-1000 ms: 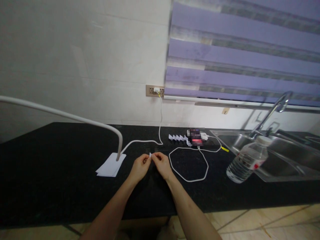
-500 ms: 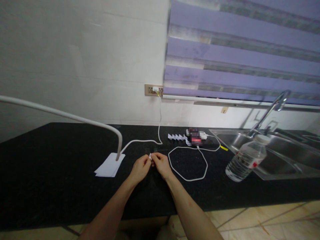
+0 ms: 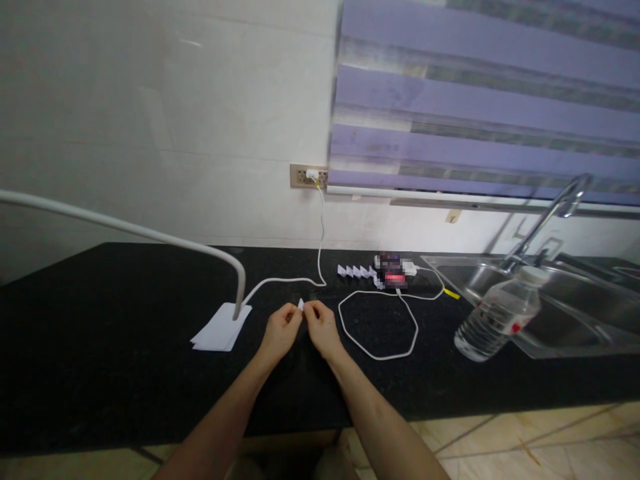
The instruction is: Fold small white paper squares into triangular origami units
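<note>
A small folded piece of white paper (image 3: 301, 304) is pinched between my two hands above the black counter. My left hand (image 3: 281, 333) is closed on its left side, thumb and fingertips together. On the other side my right hand (image 3: 323, 328) grips it too, fingers curled in. Most of the paper is hidden by the fingertips. To the left lies a short stack of white paper sheets (image 3: 218, 330). A row of several small folded paper pieces (image 3: 356, 272) sits beyond my right hand.
A white cable (image 3: 379, 359) loops right of my hands, near a blurred-out device (image 3: 393, 270). A large plastic water bottle (image 3: 495, 320) stands by the steel sink (image 3: 545, 350). A white curved tube (image 3: 150, 233) reaches down onto the paper stack. A wall socket (image 3: 309, 176) holds a plug.
Slightly more of the folded paper shows above my fingertips, and my right fingers have shifted a little. The whole view has tilted slightly; other things stay in place.
</note>
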Motion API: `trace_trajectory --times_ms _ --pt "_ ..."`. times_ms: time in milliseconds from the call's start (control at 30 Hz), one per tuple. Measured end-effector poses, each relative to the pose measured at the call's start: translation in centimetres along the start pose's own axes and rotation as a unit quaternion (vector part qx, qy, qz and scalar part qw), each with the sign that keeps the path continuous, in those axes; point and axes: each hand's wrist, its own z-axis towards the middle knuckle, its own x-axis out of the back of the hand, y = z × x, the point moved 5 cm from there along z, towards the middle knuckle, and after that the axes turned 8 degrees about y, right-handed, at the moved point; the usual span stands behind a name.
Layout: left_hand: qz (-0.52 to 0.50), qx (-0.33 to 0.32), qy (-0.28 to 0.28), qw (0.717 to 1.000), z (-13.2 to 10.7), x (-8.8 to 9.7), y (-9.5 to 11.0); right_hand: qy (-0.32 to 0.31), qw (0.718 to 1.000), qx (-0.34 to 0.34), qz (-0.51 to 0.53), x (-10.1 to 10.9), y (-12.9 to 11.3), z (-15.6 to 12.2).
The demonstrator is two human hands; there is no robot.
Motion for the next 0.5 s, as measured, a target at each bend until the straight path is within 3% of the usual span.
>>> trace_trajectory --times_ms 200,367,500 --pt "-0.042 0.015 -0.057 0.997 0.3 -0.5 -0.7 -0.017 0.997 -0.066 0.029 0.2 1.2 0.4" --pt "-0.032 -0.02 -0.053 0.998 0.1 -0.3 -0.5 -0.003 0.996 0.084 0.029 0.7 -0.7 0.1" --pt "-0.043 -0.031 -0.061 0.997 -0.1 -0.1 0.0 -0.027 0.991 0.126 0.036 0.7 -1.5 -0.1"
